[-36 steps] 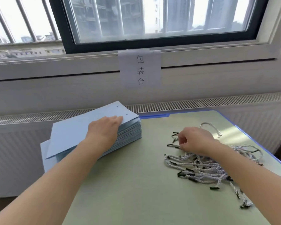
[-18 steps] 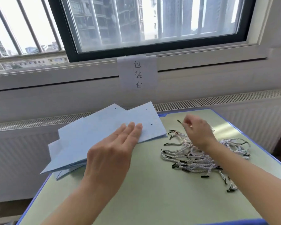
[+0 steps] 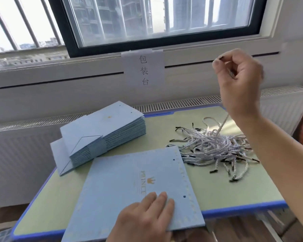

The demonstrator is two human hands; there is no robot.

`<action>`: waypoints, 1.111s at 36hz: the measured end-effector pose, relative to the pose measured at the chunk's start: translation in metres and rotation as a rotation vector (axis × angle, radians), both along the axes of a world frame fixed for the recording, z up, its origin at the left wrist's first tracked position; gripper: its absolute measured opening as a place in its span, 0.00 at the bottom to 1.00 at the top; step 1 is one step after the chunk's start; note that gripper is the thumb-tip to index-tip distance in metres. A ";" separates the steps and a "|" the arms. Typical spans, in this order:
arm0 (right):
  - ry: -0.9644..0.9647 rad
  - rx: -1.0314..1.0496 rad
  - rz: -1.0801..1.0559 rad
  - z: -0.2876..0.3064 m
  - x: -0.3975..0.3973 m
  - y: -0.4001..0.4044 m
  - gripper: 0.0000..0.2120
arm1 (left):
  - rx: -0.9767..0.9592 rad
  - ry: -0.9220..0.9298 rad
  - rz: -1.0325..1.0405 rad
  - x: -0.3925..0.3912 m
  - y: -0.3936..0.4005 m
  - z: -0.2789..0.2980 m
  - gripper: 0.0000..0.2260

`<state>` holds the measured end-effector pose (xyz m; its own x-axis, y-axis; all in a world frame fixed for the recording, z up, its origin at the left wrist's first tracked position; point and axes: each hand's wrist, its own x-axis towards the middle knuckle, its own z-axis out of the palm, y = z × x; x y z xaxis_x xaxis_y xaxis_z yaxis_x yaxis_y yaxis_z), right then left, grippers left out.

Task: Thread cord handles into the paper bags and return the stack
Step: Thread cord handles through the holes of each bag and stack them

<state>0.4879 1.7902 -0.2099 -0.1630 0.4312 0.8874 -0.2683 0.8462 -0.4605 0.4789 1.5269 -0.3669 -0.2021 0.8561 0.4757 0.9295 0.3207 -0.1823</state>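
Blue bag's [image 3: 129, 189] near corner under left hand [image 3: 145, 217]

Packing workstation: paper sign [image 3: 143, 70] under window, bag stack [image 3: 101, 135], cord pile [image 3: 215, 147].

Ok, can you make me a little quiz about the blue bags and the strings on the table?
1. True or false: the right hand lifts one cord up out of the cord pile.
2. What does the left hand press flat on the table?
A. the stack of bags
B. a single bag
C. the paper sign
3. How many punched holes show along the single bag's right edge?

Key: 1 true; 2 B; 3 two.
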 end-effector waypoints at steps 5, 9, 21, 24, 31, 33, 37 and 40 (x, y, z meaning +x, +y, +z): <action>0.053 -0.035 0.191 0.036 0.004 0.012 0.08 | -0.110 -0.219 0.029 -0.009 0.005 0.017 0.26; 0.118 -0.089 0.298 0.067 0.007 0.015 0.09 | -0.167 -0.382 0.178 -0.015 0.026 0.045 0.31; -0.426 0.021 0.404 0.060 0.025 -0.012 0.12 | -0.392 -0.564 0.338 -0.094 0.100 0.036 0.29; -0.590 0.038 0.431 0.018 0.017 -0.013 0.12 | -0.322 -0.575 0.369 -0.100 0.105 0.028 0.27; -0.783 -0.109 0.394 -0.062 -0.005 -0.018 0.07 | -0.155 -0.648 0.343 -0.103 0.108 0.024 0.17; -0.793 -0.134 0.403 -0.075 -0.007 -0.018 0.09 | -0.099 -0.740 0.317 -0.104 0.108 0.023 0.15; -0.837 -0.192 0.382 -0.098 -0.004 -0.015 0.09 | 0.018 -0.926 0.284 -0.105 0.109 0.021 0.15; -0.833 -0.286 0.386 -0.111 0.000 -0.012 0.08 | 0.005 -0.875 0.338 -0.102 0.115 0.022 0.23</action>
